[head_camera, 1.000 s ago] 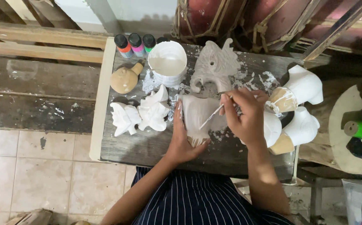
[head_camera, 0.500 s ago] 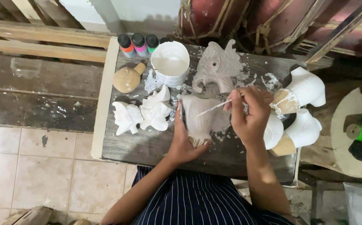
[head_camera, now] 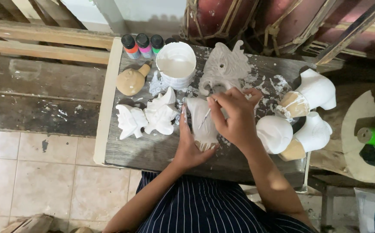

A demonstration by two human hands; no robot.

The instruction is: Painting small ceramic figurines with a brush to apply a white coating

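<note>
the left hand (head_camera: 190,149) cups a white-coated carved figurine (head_camera: 201,125) from below and from its nine o'clock side, palm under the base and fingers up along the flank, closed round it. that grip seems meant to keep the piece steady and lifted just off the worn wooden table (head_camera: 153,151), so that its painted face is turned up toward the brush. the right hand (head_camera: 238,118) comes in from three o'clock, its fingers pinched narrow round a thin paintbrush (head_camera: 204,118) whose tip rests on the figurine's upper surface.

the figurine sits near the middle of the table, just in front of the person's striped apron (head_camera: 209,203). its long axis runs roughly twelve to six: the bare tan base points to six o'clock, toward the person, and the narrower white end to twelve.

at eleven o'clock from it stands a white tub of paint (head_camera: 176,64), close enough for dipping, with three small capped paint bottles (head_camera: 143,45) beyond at the table's far edge. two white leaf-shaped carvings (head_camera: 146,117) lie at nine o'clock, a grey unpainted mask (head_camera: 224,69) at one o'clock, and rounded white pieces (head_camera: 297,116) at three o'clock.
</note>
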